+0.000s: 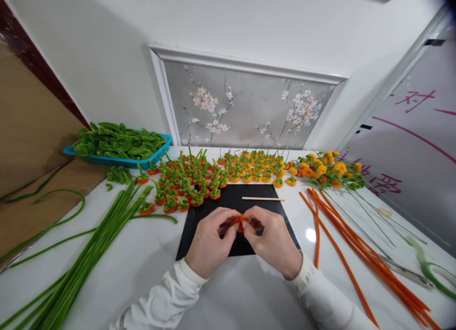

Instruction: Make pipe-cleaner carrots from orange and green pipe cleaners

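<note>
Over a black mat, my left hand and my right hand meet fingertip to fingertip. Both pinch a small orange fuzzy piece, partly hidden by the fingers. A thin wooden stick lies on the mat beyond my right hand. Rows of orange pieces with green stems stand behind and left of the mat, and yellow ones with green tops stand behind it.
Left are long green fuzzy stems and a blue tray of green leaf shapes. Right are orange stems, a bundle of yellow flowers, scissors and green tape. A wall stands behind.
</note>
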A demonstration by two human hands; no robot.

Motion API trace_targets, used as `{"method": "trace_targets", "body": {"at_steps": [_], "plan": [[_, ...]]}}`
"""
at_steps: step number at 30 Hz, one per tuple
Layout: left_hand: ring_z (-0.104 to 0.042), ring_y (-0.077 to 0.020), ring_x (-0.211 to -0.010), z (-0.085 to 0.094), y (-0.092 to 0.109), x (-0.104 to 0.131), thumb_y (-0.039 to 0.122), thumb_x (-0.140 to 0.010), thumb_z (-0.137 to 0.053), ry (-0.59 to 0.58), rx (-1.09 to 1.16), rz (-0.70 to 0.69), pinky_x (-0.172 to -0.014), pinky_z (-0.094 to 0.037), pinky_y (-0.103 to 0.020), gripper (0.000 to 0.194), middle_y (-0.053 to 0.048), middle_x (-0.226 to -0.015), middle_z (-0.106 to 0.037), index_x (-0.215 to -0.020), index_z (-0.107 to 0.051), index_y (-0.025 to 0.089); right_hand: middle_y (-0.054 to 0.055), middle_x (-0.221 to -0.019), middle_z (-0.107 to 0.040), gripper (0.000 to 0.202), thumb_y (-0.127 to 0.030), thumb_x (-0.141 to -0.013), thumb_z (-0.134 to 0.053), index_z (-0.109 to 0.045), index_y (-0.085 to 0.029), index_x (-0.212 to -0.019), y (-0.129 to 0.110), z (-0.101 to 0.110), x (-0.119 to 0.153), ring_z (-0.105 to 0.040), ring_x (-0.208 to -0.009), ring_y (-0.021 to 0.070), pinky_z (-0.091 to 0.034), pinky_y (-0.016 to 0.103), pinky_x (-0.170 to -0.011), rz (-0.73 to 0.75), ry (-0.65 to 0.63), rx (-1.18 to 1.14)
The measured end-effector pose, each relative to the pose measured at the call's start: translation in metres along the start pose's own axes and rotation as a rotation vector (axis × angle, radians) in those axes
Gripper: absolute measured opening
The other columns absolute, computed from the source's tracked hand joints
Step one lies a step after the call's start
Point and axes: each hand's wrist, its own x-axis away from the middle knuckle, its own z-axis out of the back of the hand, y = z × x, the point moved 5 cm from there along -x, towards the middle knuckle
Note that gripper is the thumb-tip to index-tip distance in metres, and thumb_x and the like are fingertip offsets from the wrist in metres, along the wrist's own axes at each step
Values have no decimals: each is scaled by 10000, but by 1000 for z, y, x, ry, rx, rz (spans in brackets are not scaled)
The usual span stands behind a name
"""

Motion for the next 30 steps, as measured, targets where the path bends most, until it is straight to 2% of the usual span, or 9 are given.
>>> {"method": "trace_targets", "body": {"at_steps": [4,8,11,13,15,19,24,30], "plan": [[-609,-152,-792,1,-7,-3,146,-772,-515,-15,92,81,-657,-538,-245,171,-55,-902,-630,-890,-636,170,5,-666,-601,118,-128,-761,-507,-620,-162,-755,4,-1,-1,-527,-577,105,-419,214,-552,-75,-53,-95],[-609,-144,-720,1,-15,-8,185,-719,-600,-87,386,236,-685,-528,-280,111,-35,-770,-634,-816,-613,131,-1,-613,-603,120,-254,-785,-554,-605,-148,-760,19,-5,-2,-570,-544,112,-444,219,-524,-294,-158,-401],[-606,-140,-742,2,-16,-10,184,-702,-627,-87,512,273,-700,-524,-279,143,-32,-796,-622,-829,-590,130,6,-654,-616,168,-309,-791,-570,-596,-144,-801,23,-6,-3,-595,-571,119,-480,238,-562,-335,-201,-530],[-599,-141,-771,4,-14,-10,169,-726,-601,-67,453,222,-724,-523,-284,132,-34,-820,-612,-852,-579,139,29,-777,-633,164,-296,-803,-563,-597,-155,-878,19,-3,-4,-600,-643,122,-491,244,-598,-252,-189,-470],[-589,-142,-798,5,-8,-9,147,-757,-557,-46,301,130,-748,-519,-284,129,-35,-852,-600,-885,-572,157,43,-897,-622,156,-251,-812,-554,-597,-180,-945,12,1,-4,-590,-723,126,-488,244,-635,-131,-153,-338],[-563,-132,-804,8,6,-4,103,-781,-501,-15,18,-41,-731,-510,-255,173,-41,-944,-557,-917,-563,190,28,-884,-595,148,-155,-822,-523,-614,-208,-926,0,3,-4,-560,-736,123,-463,236,-648,14,-125,-153],[-564,-133,-843,10,9,-1,116,-793,-508,15,-20,-82,-711,-523,-227,94,-54,-984,-519,-820,-573,178,28,-819,-575,120,-146,-829,-508,-608,-193,-878,-2,3,-4,-543,-707,130,-450,238,-618,43,-87,-120],[-583,-139,-812,10,6,-1,170,-812,-519,43,-59,-89,-606,-514,-195,130,-67,-960,-551,-810,-649,176,33,-790,-557,99,-178,-843,-496,-596,-181,-842,0,1,-3,-536,-670,131,-448,229,-570,16,-76,-128]]}}
